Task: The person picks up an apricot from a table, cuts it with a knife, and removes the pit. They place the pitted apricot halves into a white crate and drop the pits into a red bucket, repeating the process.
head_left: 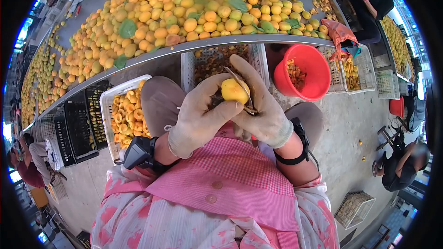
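Note:
My left hand [203,110], in a pale work glove, is closed around a yellow apricot [233,90]. In my gloved right hand [265,106] is a small knife [242,82] with a thin metal blade. The blade lies against the right side of the apricot, and the fingers hide most of its handle. Both hands meet above my lap. Beyond them, a heap of whole apricots [152,14] with some green leaves covers the metal table [184,46].
A white crate [107,120] of apricot halves stands at my left. Under the table edge sits another crate [188,64] with cut pieces. A red bucket [314,76] is at right, beside a crate [364,69] of halves. Other people work at both sides.

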### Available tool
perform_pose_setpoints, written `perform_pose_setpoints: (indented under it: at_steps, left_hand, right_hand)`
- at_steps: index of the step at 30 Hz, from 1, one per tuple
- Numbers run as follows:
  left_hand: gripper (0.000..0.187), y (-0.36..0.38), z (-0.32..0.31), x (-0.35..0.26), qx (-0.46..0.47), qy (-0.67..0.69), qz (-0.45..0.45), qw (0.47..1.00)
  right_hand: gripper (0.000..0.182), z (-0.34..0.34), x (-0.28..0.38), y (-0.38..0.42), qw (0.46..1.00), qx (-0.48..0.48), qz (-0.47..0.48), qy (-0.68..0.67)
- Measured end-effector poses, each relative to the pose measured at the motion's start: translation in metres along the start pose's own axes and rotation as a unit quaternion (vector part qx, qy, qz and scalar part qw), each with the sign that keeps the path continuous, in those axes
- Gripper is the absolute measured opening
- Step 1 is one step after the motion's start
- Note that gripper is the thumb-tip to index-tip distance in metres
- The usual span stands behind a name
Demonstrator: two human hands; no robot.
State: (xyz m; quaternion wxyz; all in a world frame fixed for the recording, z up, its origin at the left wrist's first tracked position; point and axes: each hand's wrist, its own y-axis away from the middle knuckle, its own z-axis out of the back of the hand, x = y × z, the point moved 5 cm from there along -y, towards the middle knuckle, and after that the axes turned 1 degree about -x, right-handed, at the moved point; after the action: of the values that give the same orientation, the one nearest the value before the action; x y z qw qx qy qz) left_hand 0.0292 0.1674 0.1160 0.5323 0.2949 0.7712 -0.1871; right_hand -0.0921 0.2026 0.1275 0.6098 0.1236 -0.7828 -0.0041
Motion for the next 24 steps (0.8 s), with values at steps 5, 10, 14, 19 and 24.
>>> perform_pose_setpoints:
  at_steps: [5, 10, 14, 19, 24]
  left_hand:
    - [0.041, -0.002, 0.007, 0.0, -0.027, -0.073, -0.047, 0.996]
    - [0.051, 0.002, 0.003, -0.005, 0.026, -0.274, -0.044, 0.96]
    - [0.053, 0.0, 0.004, 0.006, 0.016, -0.189, -0.009, 0.982]
    - [0.044, -0.002, 0.002, 0.012, -0.03, 0.14, 0.04, 0.989]
    - [0.051, 0.0, 0.007, 0.01, -0.066, -0.044, 0.014, 0.997]
  right_hand:
    - [0.086, 0.011, -0.003, 0.004, 0.992, -0.067, -0.026, 0.106]
    - [0.087, 0.012, -0.011, 0.005, 0.987, -0.023, -0.029, 0.153]
    - [0.084, 0.013, -0.019, 0.001, 0.97, -0.036, 0.088, 0.222]
    - [0.078, 0.004, -0.002, 0.004, 0.956, -0.104, 0.063, 0.267]
    - [0.079, 0.005, -0.008, 0.005, 0.927, -0.093, 0.146, 0.333]
